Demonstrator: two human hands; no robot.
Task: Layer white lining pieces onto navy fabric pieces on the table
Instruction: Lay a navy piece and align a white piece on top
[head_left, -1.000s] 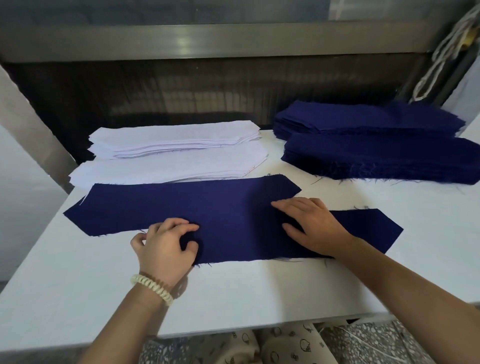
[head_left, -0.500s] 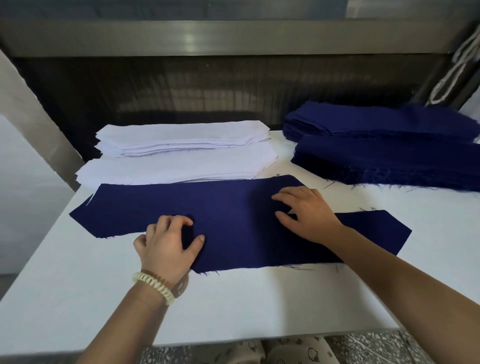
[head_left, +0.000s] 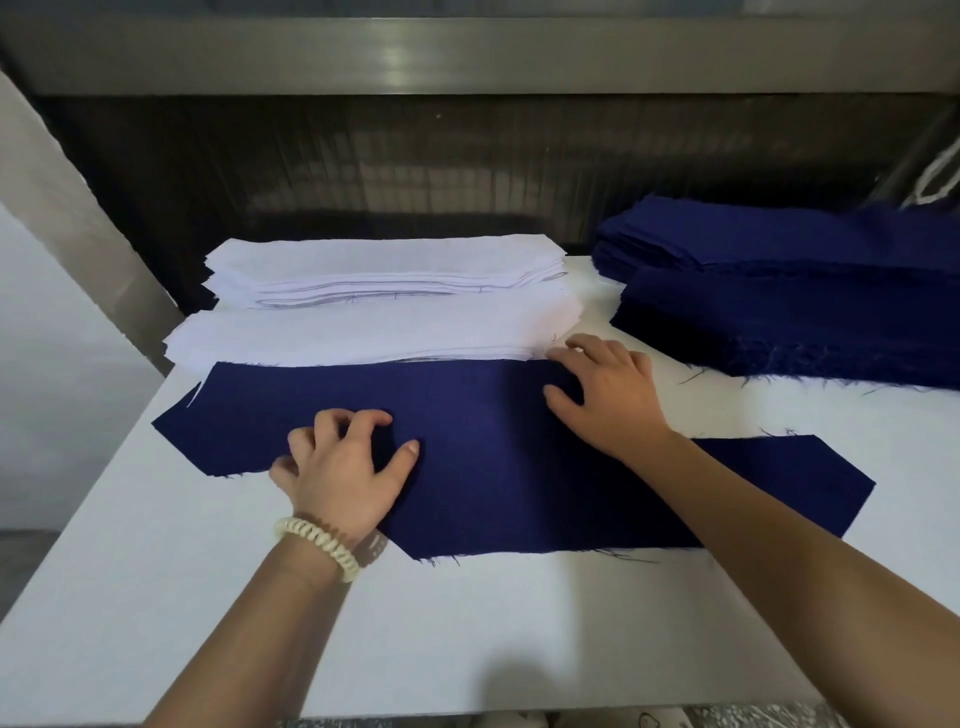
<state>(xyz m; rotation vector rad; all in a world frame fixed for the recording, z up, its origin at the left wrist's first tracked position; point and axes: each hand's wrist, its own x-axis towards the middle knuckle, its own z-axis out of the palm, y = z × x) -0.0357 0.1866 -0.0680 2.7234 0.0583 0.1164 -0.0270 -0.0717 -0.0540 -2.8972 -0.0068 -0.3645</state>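
Observation:
Two navy fabric pieces lie flat and overlapping on the white table (head_left: 467, 623). The upper navy piece (head_left: 322, 395) runs left, and the lower navy piece (head_left: 753, 488) runs right. My left hand (head_left: 343, 467) rests on the navy cloth near its front edge, fingertips bent down onto it and thumb spread. My right hand (head_left: 605, 389) lies flat with spread fingers on the far right end of the upper piece, its fingertips beside the front stack of white lining (head_left: 374, 332). A second white lining stack (head_left: 384, 265) sits behind it.
Two stacks of navy pieces lie at the back right, the front stack (head_left: 779, 332) with frayed threads and the rear stack (head_left: 779, 228). A dark wall and a metal ledge (head_left: 467, 57) run behind the table. The table's left edge drops off near the upper piece's tip.
My right hand has slid away from me to the far right end of the upper navy piece, next to the white stack. My left hand stayed put, its fingers bent more.

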